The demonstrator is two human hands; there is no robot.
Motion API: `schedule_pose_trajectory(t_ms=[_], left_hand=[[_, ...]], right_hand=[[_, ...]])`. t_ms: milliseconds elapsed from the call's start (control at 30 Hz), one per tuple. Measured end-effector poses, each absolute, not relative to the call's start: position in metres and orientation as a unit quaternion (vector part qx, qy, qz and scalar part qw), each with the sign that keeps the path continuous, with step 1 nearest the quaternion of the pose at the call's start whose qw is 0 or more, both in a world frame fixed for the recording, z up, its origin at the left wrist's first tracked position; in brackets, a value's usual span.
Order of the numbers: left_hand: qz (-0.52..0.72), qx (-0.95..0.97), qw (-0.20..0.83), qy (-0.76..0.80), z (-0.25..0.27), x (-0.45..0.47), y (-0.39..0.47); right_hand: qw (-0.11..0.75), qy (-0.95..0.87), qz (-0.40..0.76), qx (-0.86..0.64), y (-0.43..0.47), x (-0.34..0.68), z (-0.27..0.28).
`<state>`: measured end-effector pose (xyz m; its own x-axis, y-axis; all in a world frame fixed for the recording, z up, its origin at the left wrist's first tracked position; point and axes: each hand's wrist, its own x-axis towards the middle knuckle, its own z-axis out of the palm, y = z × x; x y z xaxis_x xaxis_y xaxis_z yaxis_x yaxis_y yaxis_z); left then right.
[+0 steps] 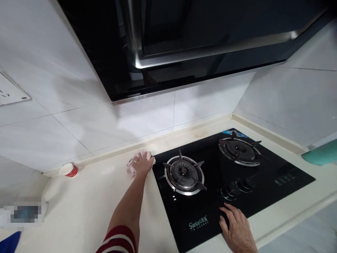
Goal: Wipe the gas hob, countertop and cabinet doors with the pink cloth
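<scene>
My left hand (143,164) presses down on a crumpled pale pink cloth (131,168), with the fingers closed around part of it. Both are on the cream countertop (86,207), at the far left corner of a black glass gas stove (181,221). At the stove's front edge rests my right hand (237,226), fingers apart and slightly bent on the glass, holding nothing. Just beyond its fingertips are the control knobs (233,189). The left burner (184,172) lies between my two hands; the right burner (239,151) is farther back.
A dark range hood (189,80) hangs low over the stove. Toward the left wall a red and white paper cup (70,170) lies tipped on its side. A green object (321,154) is at the right edge. A wall socket (12,92) is on the left.
</scene>
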<state>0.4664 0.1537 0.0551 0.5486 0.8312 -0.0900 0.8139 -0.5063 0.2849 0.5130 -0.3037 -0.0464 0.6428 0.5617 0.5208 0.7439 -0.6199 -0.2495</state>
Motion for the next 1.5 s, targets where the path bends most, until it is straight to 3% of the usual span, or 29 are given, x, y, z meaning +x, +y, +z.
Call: schedule_pose_trajectory(t_ms=[233,467,567,800,1067,1333,1500], left_hand=[[0.063,0.952,0.128,0.271,0.058,0.374,0.043],[0.126,0.986,0.100,-0.043,-0.022,0.257,-0.063],[0.106,0.987,0.118,-0.012,-0.019,0.255,-0.055],[0.089,0.956,0.098,0.261,0.048,0.337,0.026],[0.036,0.985,0.167,-0.024,0.028,0.300,-0.053],[-0.092,0.956,0.268,-0.073,0.059,0.416,-0.131],[-0.163,0.934,0.302,-0.099,0.068,0.405,-0.125]], right_hand=[[0.229,-0.368,-0.197,-0.879,-0.302,0.512,-0.047],[0.214,-0.366,-0.203,-0.883,-0.300,0.512,-0.051],[0.207,-0.362,-0.200,-0.887,-0.299,0.511,-0.048],[0.197,-0.346,-0.192,-0.897,-0.296,0.508,-0.034],[0.201,-0.337,-0.161,-0.906,-0.294,0.508,-0.031],[0.245,-0.359,-0.155,-0.887,-0.307,0.515,-0.044],[0.276,-0.370,-0.165,-0.871,-0.311,0.520,-0.051]])
